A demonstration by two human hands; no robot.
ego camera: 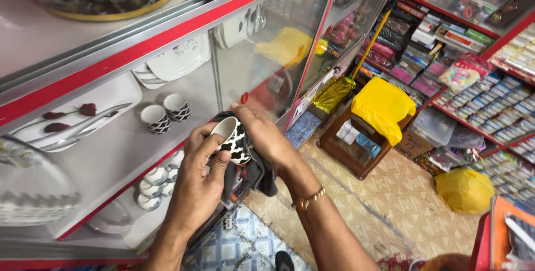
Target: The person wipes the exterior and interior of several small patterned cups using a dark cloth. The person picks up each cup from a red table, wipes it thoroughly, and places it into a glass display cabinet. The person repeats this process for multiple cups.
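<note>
The person is standing at a glass display case, holding one small cup [233, 140] with black-and-white blotches up in front of its red-edged shelves [139, 45]. The left hand [199, 177] is wrapping its fingers around the cup's side and gripping it, rim tilted up and to the left. The right hand [266, 134] is closing over a single dark cloth [257, 172] and pressing it against the cup's far side; one gold bracelet [308, 198] is circling that wrist. The cloth is hanging down beneath both hands.

Behind the glass, two more patterned cups [165, 114] are sitting side by side on the middle shelf, just beside one white tray with a red flower print [72, 120]. On the shelf below, several similar cups [157, 181] are clustering together, though I cannot count them exactly. On the tiled floor, one wooden stool [356, 148] is carrying a yellow bag [382, 106], and a second yellow bag [465, 190] is lying well apart to the right.
</note>
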